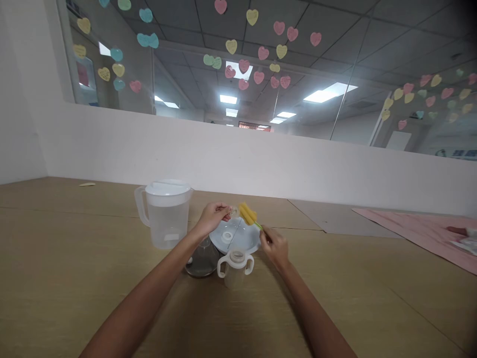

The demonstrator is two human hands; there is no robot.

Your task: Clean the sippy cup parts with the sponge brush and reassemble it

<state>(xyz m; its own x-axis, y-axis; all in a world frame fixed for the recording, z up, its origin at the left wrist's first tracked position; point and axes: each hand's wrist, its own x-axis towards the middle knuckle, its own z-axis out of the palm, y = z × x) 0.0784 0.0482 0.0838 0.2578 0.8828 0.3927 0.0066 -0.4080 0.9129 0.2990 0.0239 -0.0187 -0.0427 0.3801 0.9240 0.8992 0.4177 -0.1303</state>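
My left hand (215, 218) pinches a small translucent ring-shaped piece (234, 212); its exact kind is too small to tell. Closed round the green handle of a yellow sponge bottle brush (248, 214) is my right hand (275, 246). The sponge head is right beside the small piece; whether they touch I cannot tell. Below both hands is a white bowl (254, 242) with a white ring (227, 237) in it. In front of the bowl stands an uncapped baby bottle (235, 276) with two white handles. A dark round dish (202, 268) with a clear piece on it sits to its left.
A lidded translucent pitcher (167, 219) stands left of the bowl on the wooden table (93, 278). A pink cloth (406, 231) lies at the right, with part of another person's hand (457, 230) at its edge. Behind runs a white wall (242, 164) under a window.
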